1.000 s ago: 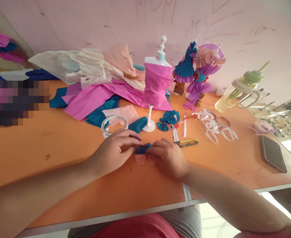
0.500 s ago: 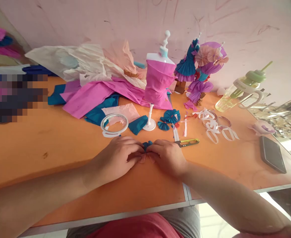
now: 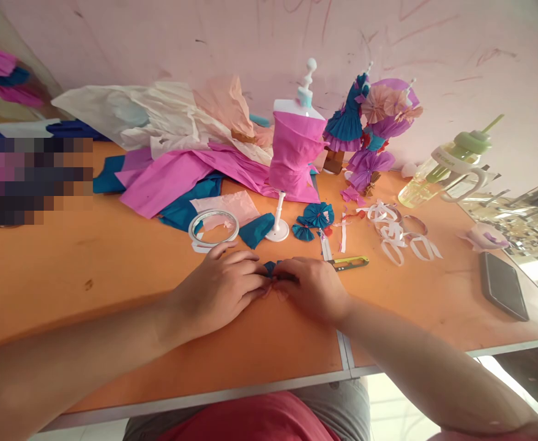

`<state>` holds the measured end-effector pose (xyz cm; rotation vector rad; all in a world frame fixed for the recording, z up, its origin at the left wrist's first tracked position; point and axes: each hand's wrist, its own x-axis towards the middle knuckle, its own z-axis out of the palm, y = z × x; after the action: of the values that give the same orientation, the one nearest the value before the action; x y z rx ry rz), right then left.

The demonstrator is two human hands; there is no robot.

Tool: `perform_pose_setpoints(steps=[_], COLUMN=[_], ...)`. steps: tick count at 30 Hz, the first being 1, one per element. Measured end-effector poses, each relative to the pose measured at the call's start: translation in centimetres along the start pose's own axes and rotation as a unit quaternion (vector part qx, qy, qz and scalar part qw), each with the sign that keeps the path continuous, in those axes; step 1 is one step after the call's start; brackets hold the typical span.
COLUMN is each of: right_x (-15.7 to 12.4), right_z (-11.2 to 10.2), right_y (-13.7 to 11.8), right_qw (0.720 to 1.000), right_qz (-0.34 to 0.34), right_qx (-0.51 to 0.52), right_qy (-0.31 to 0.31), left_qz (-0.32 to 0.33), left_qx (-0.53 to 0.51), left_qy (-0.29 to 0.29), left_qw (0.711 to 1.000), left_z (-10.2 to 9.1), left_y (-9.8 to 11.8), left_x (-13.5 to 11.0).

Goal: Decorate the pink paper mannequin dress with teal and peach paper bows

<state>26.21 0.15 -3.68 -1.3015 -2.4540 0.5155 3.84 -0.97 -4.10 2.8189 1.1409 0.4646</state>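
Note:
Between my hands, on the orange table point(image 3: 158, 367), is a small piece of blue crepe paper point(image 3: 269, 267) with a bit of pale pink below it, mostly covered by my fingers. My left hand point(image 3: 227, 282) is closed on its left side, fingertips pressed against it. On the other side my right hand point(image 3: 312, 288) pinches it, with the fingers curled. Just beyond my left fingers lies a roll of white tape point(image 3: 190, 229). Yellow-and-black thread snips point(image 3: 351, 264) lie beside my right hand. Blue paper rosettes point(image 3: 318, 215) rest farther back.
A small white dress form point(image 3: 278, 229) wrapped in pink paper stands behind my hands. Crumpled pink paper point(image 3: 158, 184) and white paper point(image 3: 158, 104) fill the back left. White paper strips point(image 3: 390, 233), a drink bottle point(image 3: 427, 177) and a phone point(image 3: 505, 286) are on the right.
My fingers have shifted over the blue paper, covering more of it. My right fingers are curled tighter and the left index finger is lifted farther forward, near the tape roll.

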Motion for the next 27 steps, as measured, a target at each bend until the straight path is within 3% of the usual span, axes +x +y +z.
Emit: perform_pose_setpoints(steps=[5, 10, 17, 24, 27], right_x=[-0.1, -0.2, -0.5, -0.4, -0.4], right_z=[-0.4, -0.6, -1.2, -1.7, -2.3], right_y=[0.8, 0.7, 0.4, 1.4, 1.5], right_qw=[1.000, 0.995, 0.983, 0.998, 0.991], right_qz=[-0.026, -0.095, -0.132, -0.043, -0.124], right_qx=[0.009, -0.039, -0.124, -0.040, -0.043], right_qy=[-0.005, 0.017, -0.028, 0.003, -0.028], left_qz=[-0.014, -0.011, -0.024, -0.031, -0.031], left_qx=[-0.034, -0.051, -0.061, -0.079, -0.103], left_qy=[-0.017, -0.009, -0.008, -0.019, -0.020], left_qw=[0.999, 0.999, 0.998, 0.996, 0.994], left_z=[-0.2, 0.0, 0.1, 0.1, 0.1], left_y=[-0.2, -0.4, -0.4, -1.2, -1.5], left_x=[0.1, 0.1, 0.1, 0.3, 0.5])
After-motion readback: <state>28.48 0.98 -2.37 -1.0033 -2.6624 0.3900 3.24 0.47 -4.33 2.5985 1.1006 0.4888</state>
